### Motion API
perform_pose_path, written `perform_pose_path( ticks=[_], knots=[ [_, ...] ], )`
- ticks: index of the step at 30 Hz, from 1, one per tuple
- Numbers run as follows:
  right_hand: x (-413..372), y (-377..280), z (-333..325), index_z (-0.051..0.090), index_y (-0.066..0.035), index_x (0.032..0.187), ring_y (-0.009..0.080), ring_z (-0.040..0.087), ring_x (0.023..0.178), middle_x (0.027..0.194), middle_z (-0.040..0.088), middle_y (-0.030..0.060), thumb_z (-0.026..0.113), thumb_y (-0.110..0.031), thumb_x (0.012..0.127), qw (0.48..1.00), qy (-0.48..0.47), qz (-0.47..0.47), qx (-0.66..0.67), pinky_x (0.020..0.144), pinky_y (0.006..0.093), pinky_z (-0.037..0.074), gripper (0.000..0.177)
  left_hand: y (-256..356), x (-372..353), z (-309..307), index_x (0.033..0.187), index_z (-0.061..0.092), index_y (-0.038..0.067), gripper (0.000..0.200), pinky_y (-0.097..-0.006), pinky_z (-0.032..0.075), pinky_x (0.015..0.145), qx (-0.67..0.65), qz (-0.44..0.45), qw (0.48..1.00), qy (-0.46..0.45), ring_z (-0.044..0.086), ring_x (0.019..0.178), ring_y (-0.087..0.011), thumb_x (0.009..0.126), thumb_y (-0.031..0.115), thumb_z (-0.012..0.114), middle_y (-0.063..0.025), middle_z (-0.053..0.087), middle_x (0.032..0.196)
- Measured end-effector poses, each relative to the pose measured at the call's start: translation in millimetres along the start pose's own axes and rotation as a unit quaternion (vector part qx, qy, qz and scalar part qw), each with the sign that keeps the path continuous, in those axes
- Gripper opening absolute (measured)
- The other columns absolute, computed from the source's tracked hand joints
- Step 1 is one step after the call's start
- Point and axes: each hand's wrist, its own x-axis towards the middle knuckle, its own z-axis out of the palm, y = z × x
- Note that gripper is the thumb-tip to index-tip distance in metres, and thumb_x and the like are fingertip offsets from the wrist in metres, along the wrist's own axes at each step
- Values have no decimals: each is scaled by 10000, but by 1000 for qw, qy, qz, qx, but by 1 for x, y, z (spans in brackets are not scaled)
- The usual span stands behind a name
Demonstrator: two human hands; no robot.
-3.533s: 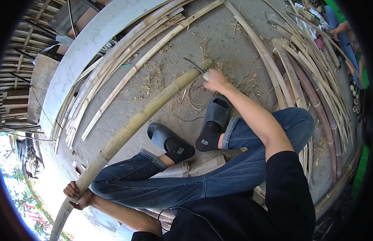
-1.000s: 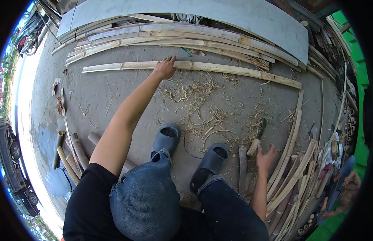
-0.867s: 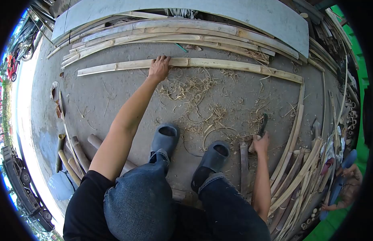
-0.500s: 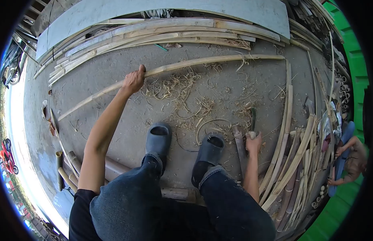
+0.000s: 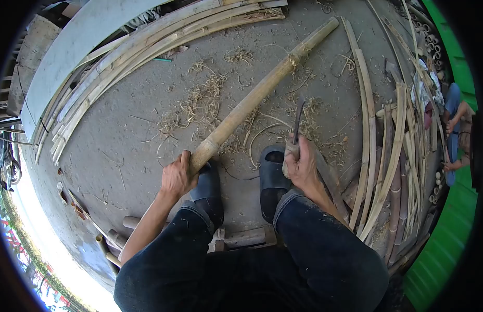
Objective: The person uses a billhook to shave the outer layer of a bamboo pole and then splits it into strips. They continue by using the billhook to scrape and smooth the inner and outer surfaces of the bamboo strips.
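A long split bamboo piece [image 5: 252, 105] runs slantwise from my feet toward the far right. Its near end is gripped by my left hand [image 5: 177, 175], with the fingers wrapped round it. My right hand [image 5: 302, 164] is closed on the handle of a knife [image 5: 299, 122], whose narrow dark blade points up and away from me. The blade is apart from the bamboo, to its right. Curly bamboo shavings [image 5: 204, 99] lie on the ground on both sides of the piece.
Long bamboo strips [image 5: 148, 49] are stacked at the far left beside a pale board [image 5: 59, 67]. More strips [image 5: 395, 161] lie in a pile on my right. Another person [image 5: 460, 135] sits beyond them, by a green wall [image 5: 434, 265]. My sandals [image 5: 275, 169] rest on the concrete.
My left hand has come nearer my feet, and the bamboo piece has swung from lying crosswise to pointing away from me. My right hand has lifted the knife and brought it leftward.
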Motion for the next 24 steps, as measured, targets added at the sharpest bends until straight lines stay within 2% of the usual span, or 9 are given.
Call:
perform_pose_path(
  ticks=[5, 7, 9, 11, 13, 15, 19, 23, 24],
  knots=[
    [23, -25, 11, 465, -6, 1348, 394, 583, 992, 1067, 571, 220, 645, -173, 871, 990, -109, -28, 81, 959, 514, 447, 536, 3, -27, 15, 1191, 506, 66, 603, -502, 587, 723, -1, 19, 1000, -15, 679, 961, -406, 672, 183, 790, -178, 581, 1245],
    [30, -23, 13, 443, -30, 1365, 397, 591, 981, 1041, 582, 201, 651, -154, 864, 973, -173, -147, 51, 956, 514, 466, 556, 6, -35, 4, 1206, 537, 73, 636, -503, 592, 763, 6, -39, 999, 15, 641, 1094, -393, 630, 137, 800, -158, 472, 1417],
    [35, -16, 16, 421, 2, 1360, 368, 606, 953, 966, 600, 166, 657, -156, 867, 977, -143, -154, 47, 961, 507, 475, 569, -5, -42, -5, 1156, 574, 66, 582, -503, 595, 793, -26, -80, 996, 4, 622, 1152, -397, 611, 84, 779, -177, 435, 1470],
    [49, 0, 5, 427, 52, 1348, 336, 632, 947, 936, 627, 157, 665, -185, 890, 994, -107, -16, -14, 971, 505, 482, 569, -17, -50, -16, 1107, 575, 61, 531, -501, 579, 815, -15, -59, 992, 112, 612, 1138, -432, 602, 40, 740, -202, 441, 1450],
    [69, 38, -13, 427, 96, 1349, 280, 665, 888, 934, 656, 154, 631, -207, 944, 992, 9, 109, -56, 859, 454, 550, 546, -34, -56, -25, 1063, 584, 49, 495, -492, 581, 828, -11, -59, 991, 117, 595, 1172, -435, 586, 22, 714, -222, 426, 1466],
    [85, 63, -52, 486, 81, 1330, 212, 683, 756, 952, 681, 160, 570, -226, 1001, 956, 76, 281, 23, 603, 340, 552, 457, -54, -60, -29, 1061, 577, 45, 504, -495, 583, 827, 35, -4, 988, 150, 591, 1179, -449, 573, 18, 704, -227, 422, 1474],
    [53, 119, -109, 536, 31, 1244, 200, 685, 777, 944, 695, 139, 573, -235, 999, 921, 299, 212, -129, 681, 345, 548, 364, -69, -72, -34, 1037, 565, 45, 507, -503, 579, 794, 6, -62, 991, 117, 600, 1159, -466, 551, 16, 704, -229, 433, 1465],
    [12, 130, -123, 527, -5, 1239, 234, 690, 817, 987, 693, 162, 560, -221, 999, 935, 323, 121, -82, 740, 374, 552, 325, -75, -83, -29, 1020, 577, 39, 473, -487, 588, 750, 23, -39, 989, 139, 655, 1063, -419, 564, 15, 698, -192, 486, 1427],
    [10, 109, -119, 523, -17, 1255, 252, 692, 846, 1006, 686, 169, 566, -230, 1003, 948, 290, 129, 23, 749, 377, 550, 333, -72, -83, -27, 1020, 577, 39, 473, -487, 588, 750, 23, -40, 990, 136, 655, 1063, -419, 564, 15, 698, -192, 486, 1427]
  ],
)
